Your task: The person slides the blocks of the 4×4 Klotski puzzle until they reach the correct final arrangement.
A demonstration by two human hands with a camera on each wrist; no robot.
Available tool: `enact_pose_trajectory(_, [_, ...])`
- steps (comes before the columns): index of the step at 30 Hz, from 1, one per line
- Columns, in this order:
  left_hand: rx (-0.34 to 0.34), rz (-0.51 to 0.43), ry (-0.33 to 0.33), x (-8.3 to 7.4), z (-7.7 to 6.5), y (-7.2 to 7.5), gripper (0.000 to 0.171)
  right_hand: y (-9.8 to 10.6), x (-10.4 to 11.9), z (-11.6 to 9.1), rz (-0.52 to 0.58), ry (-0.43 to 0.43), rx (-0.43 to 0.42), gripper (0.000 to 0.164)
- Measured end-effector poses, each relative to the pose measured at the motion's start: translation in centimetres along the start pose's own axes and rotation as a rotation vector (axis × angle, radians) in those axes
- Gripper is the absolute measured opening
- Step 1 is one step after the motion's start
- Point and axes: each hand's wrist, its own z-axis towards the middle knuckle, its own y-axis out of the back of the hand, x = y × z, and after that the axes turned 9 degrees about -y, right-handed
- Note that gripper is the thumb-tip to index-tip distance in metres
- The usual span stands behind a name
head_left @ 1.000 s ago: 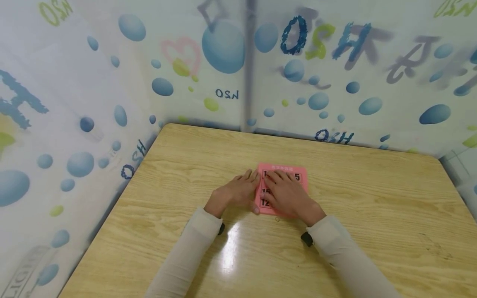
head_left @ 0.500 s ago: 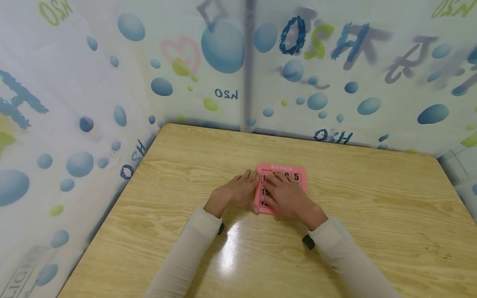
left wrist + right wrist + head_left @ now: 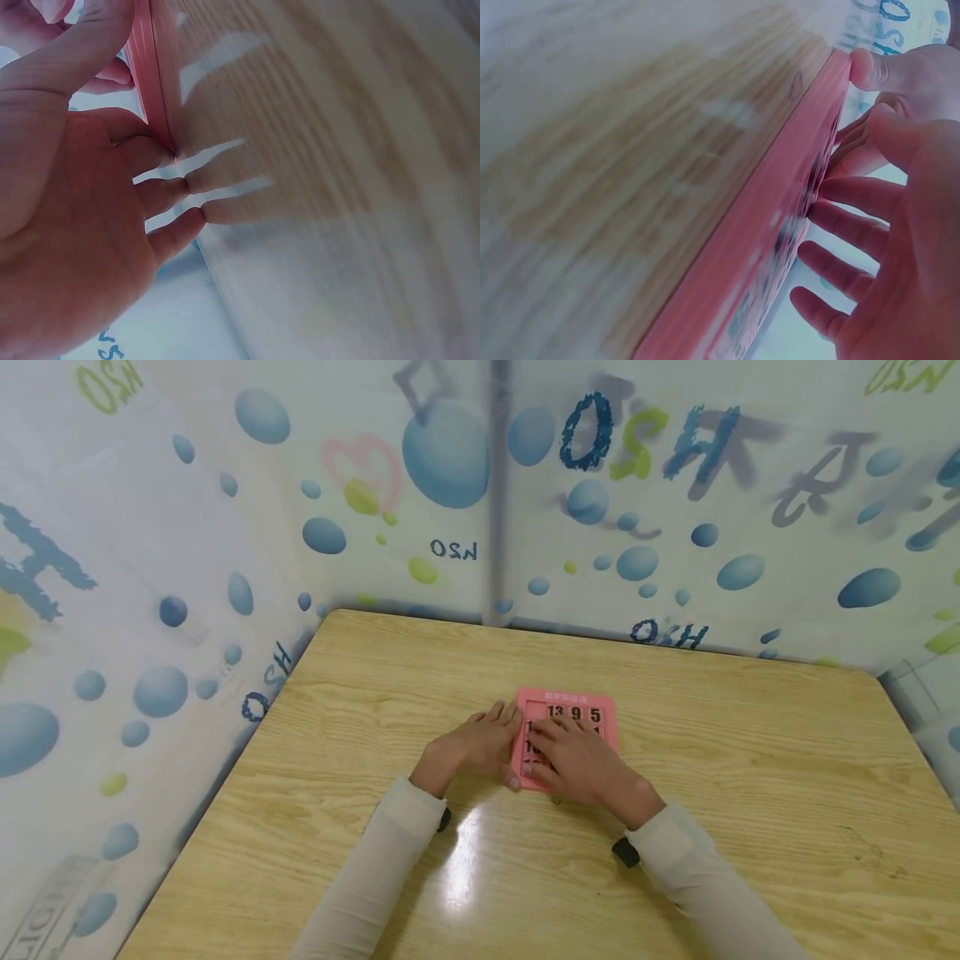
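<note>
A pink sliding number puzzle (image 3: 567,697) with black-numbered tiles lies flat on the table. Its top row shows 13, 9 and 5, with a bare slot (image 3: 536,708) at the far left corner. My left hand (image 3: 483,745) rests along the puzzle's left side, thumb at the near left corner. In the left wrist view, the other fingers (image 3: 176,232) of that hand stand on the wood. My right hand (image 3: 579,762) lies over the tiles, fingertips on the left columns, hiding most lower numbers. Seen from the right wrist, its fingers (image 3: 847,229) are spread and extended.
The wood-grain table (image 3: 360,693) reaches around the puzzle on all sides. Behind it and to the left stand white walls (image 3: 360,410) printed with blue bubbles and lettering. A bright glare spot lies on the wood between the forearms.
My right fingertips have slid toward me. The far left tile has moved down its column with them, baring the corner slot and the 13. My left hand has stayed in place.
</note>
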Motion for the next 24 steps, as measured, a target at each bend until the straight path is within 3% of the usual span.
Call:
enact_pose_trajectory(4, [0.001, -0.002, 0.005, 0.0, 0.0, 0.0, 0.116, 0.2, -0.3, 0.0, 0.012, -0.023, -0.002, 0.056])
enact_pose_trajectory(10, [-0.005, -0.003, 0.008, 0.0, 0.0, 0.0, 0.117, 0.2, -1.2, 0.3, -0.062, -0.110, -0.074, 0.054])
enact_pose_trajectory(17, [-0.006, 0.013, 0.002, 0.0, 0.1, -0.1, 0.117, 0.0, -1.5, 0.7, -0.102, -0.123, -0.052, 0.055])
enact_pose_trajectory(24, [0.003, 0.026, 0.006, 0.0, 0.1, 0.0, 0.117, 0.0, -1.0, 1.1, -0.051, -0.122, -0.047, 0.058])
